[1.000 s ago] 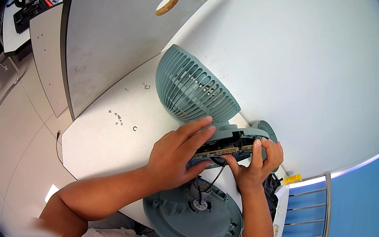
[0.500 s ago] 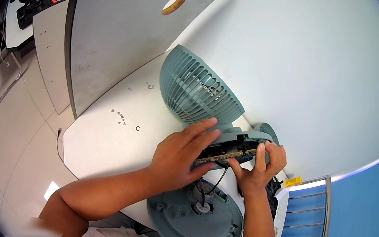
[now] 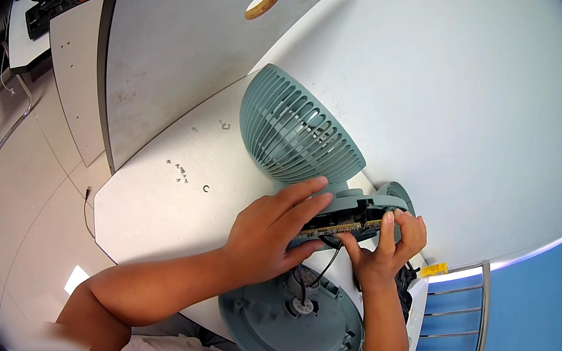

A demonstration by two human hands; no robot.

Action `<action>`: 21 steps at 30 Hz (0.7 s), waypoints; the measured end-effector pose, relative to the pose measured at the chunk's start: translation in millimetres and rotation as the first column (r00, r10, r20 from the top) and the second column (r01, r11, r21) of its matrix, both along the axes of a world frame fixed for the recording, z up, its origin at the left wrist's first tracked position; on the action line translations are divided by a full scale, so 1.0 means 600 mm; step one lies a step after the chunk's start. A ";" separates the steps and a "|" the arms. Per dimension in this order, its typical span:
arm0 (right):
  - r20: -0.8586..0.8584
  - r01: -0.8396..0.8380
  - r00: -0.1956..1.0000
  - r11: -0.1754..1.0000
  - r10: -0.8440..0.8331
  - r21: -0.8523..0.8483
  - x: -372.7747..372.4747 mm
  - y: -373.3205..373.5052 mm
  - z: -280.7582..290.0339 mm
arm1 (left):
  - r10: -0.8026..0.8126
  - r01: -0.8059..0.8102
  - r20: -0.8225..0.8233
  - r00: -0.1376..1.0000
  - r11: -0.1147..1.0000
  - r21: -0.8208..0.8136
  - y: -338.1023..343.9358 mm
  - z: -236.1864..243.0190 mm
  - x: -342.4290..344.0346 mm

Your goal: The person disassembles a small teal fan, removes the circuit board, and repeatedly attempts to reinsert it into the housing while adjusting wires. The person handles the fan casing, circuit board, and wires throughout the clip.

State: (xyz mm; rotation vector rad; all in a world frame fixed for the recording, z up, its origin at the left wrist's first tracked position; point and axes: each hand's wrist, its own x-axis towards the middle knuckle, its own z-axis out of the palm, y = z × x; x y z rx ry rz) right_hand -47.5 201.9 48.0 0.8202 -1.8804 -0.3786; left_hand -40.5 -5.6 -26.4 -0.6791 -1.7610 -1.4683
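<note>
A grey-green desk fan lies on its side, its slatted cage (image 3: 301, 129) pointing away from me. My left hand (image 3: 261, 226) grips the left side of the opened fan base (image 3: 383, 202), fingers over the top and thumb underneath. On the other side my right hand (image 3: 386, 259) pinches the base's edge by the circuit board (image 3: 337, 231), its thumb below the board. Dark wires (image 3: 327, 265) run from the base down to the round base plate (image 3: 281, 344), which lies nearer to me with its inner side up. A small motor (image 3: 302, 289) sits on that plate, partly hidden.
Several small screws (image 3: 182, 172) and a dark C-shaped clip (image 3: 206, 189) lie on the white table (image 3: 142, 218). A grey panel (image 3: 185, 44) rises behind its left edge. To the right stand a black item (image 3: 404, 289), a yellow object (image 3: 433, 269) and a metal rail (image 3: 482, 319).
The view has shifted very slightly. Both hands keep the same hold on the fan base, and no part has visibly come loose or been set down.
</note>
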 end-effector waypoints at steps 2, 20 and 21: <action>-0.006 -0.007 1.000 1.000 0.007 -0.001 -0.002 0.001 0.000 | 0.020 -0.019 -0.026 0.999 1.000 0.022 0.002 0.001 -0.003; -0.042 0.001 0.999 1.000 -0.001 -0.011 -0.002 -0.002 -0.007 | 0.010 -0.010 0.028 1.000 1.000 0.006 0.003 0.000 0.000; -0.046 -0.005 0.999 1.000 0.004 -0.007 -0.002 -0.001 -0.007 | 0.010 -0.010 0.031 0.999 1.000 0.009 0.004 0.000 0.001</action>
